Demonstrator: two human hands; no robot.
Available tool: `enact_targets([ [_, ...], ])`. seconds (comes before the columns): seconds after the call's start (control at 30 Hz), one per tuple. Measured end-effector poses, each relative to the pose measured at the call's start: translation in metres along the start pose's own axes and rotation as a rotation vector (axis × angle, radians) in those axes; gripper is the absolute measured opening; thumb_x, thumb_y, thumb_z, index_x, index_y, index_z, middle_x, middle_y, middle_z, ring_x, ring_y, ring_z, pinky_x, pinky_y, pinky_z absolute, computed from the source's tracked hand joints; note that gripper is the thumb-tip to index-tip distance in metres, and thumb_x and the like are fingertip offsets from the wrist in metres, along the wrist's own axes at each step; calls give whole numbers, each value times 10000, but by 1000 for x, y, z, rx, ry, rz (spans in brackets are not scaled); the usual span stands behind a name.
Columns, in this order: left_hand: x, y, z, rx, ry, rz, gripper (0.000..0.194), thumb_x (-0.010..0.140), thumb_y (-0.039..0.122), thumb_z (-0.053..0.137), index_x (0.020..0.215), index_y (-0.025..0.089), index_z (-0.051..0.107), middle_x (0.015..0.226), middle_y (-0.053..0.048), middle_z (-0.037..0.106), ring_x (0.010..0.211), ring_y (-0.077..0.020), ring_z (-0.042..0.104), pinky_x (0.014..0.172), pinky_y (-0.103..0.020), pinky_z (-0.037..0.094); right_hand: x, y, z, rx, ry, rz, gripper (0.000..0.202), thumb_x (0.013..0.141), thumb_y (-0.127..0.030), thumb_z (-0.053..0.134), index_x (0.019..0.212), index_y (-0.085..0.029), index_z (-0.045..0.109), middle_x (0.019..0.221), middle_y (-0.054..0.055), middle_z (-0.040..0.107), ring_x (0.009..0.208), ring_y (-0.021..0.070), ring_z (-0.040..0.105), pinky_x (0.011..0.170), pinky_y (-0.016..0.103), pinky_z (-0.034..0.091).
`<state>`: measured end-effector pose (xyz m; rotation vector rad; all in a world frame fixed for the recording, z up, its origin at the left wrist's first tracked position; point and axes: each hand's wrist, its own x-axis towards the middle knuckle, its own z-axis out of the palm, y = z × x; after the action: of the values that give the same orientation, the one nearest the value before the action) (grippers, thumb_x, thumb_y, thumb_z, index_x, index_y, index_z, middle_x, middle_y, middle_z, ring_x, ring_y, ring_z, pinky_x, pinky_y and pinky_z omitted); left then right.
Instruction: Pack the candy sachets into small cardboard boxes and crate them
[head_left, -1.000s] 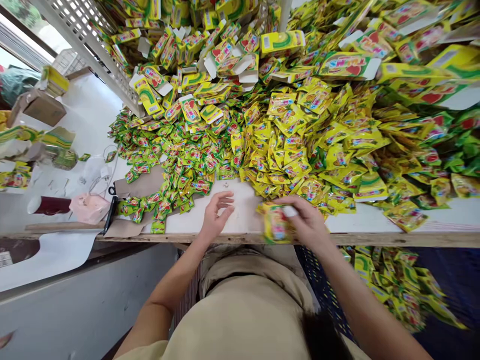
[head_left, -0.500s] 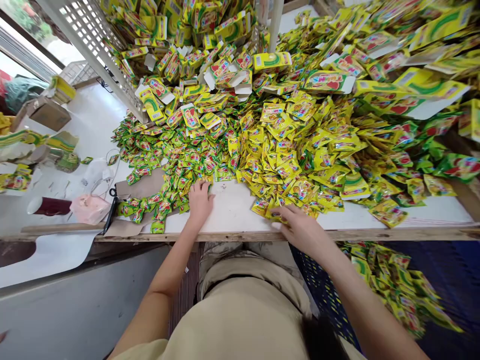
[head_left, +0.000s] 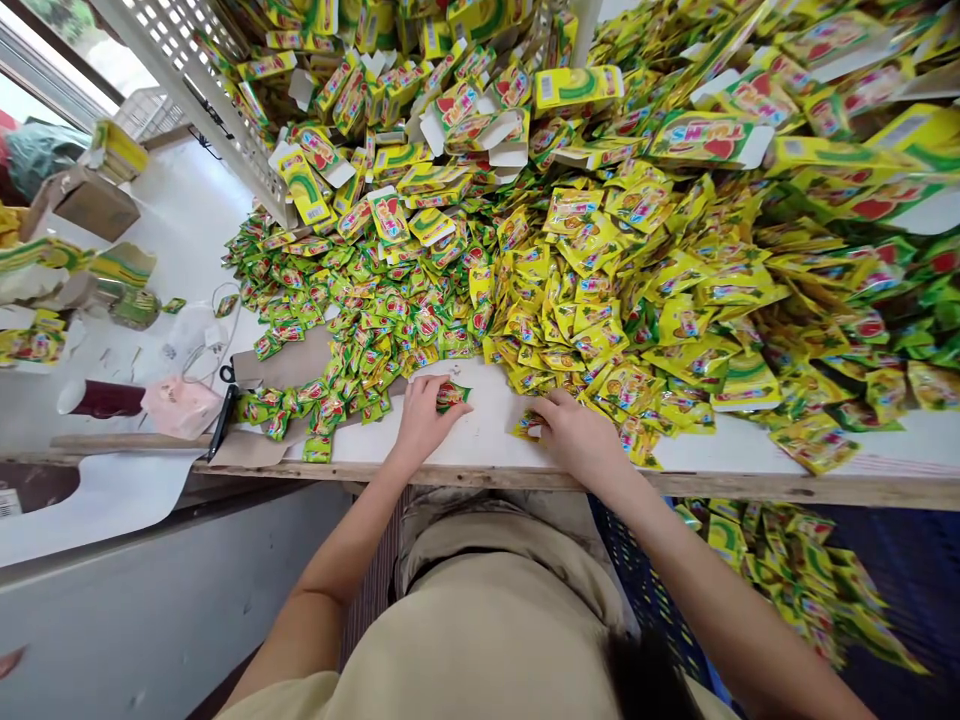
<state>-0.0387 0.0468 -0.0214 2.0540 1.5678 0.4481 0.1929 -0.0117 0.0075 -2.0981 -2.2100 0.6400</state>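
My left hand [head_left: 426, 418] is closed, with a small green wrapped packet [head_left: 454, 397] between thumb and fingers just above the white tabletop [head_left: 480, 440]. To its left and beyond it spreads a heap of small green packets [head_left: 360, 330]. My right hand [head_left: 581, 440] has its fingers curled down onto a flat yellow sachet [head_left: 526, 424] at the near edge of the heap of yellow sachets [head_left: 592, 310]. Its thumb is partly hidden. A gap of bare tabletop lies between both hands.
Yellow printed cartons [head_left: 577, 88] pile up at the back, some with open flaps, beside a white perforated crate [head_left: 202, 110]. At left are a dark red cylinder [head_left: 112, 398], a pink bag [head_left: 182, 405] and brown cardboard [head_left: 289, 375]. A blue crate [head_left: 652, 580] stands below the wooden edge.
My left hand has drawn right and away from the green heap with a packet in it. My right hand has shifted slightly left, its fingers more curled on a yellow sachet.
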Motion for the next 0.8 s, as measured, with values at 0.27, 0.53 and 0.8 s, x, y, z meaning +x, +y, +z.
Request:
enact_targets([
  [0.27, 8, 10, 0, -84, 8, -171, 281, 673, 240, 750, 856, 190, 543, 877, -39, 535, 904, -222, 540, 843, -358, 440, 1, 11, -4, 1131, 328, 65, 200, 719, -331, 691, 805, -220, 548, 751, -9, 564, 664, 142, 545, 584, 266, 464],
  [0.53, -10, 53, 14, -1196, 51, -279, 280, 788, 373, 651, 960, 206, 506, 925, -19, 622, 857, -141, 599, 808, -281, 483, 6, -40, 30, 1680, -1, 209, 401, 626, -512, 770, 780, -212, 554, 763, -11, 638, 660, 139, 633, 684, 354, 599],
  [0.8, -23, 70, 20, -1427, 131, -349, 447, 815, 523, 586, 1151, 230, 547, 1023, -56, 655, 882, -168, 630, 752, -286, 491, 12, -38, 31, 1411, 167, 120, 395, 607, -511, 775, 715, -213, 538, 598, -42, 553, 527, 117, 537, 520, 289, 525],
])
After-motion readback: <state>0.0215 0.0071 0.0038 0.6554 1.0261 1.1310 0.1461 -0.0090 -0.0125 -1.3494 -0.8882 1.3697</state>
